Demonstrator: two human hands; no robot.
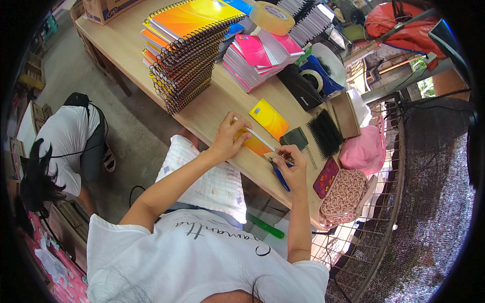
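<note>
My left hand (230, 139) is closed on a small yellow-and-orange notebook (258, 145) at the table's near edge, its white page edge turned up. At the notebook's right end, my right hand (293, 166) pinches a dark wire coil (284, 154). Blue-handled pliers (281, 177) lie against that hand; whether it also holds them I cannot tell. Just beyond, a finished-looking spiral notebook (269, 119) with a yellow-orange cover lies flat. Next to it are a dark green block (294, 137) and a bundle of black wire coils (325, 133).
A tall stack of spiral notebooks (187, 76) stands at left, pink booklets (257, 59) behind, with a tape roll (273, 19) above them. A black tape dispenser (300, 87), pink pouch (364, 149) and patterned bag (345, 194) line the right side. Another person (76, 131) bends down at far left.
</note>
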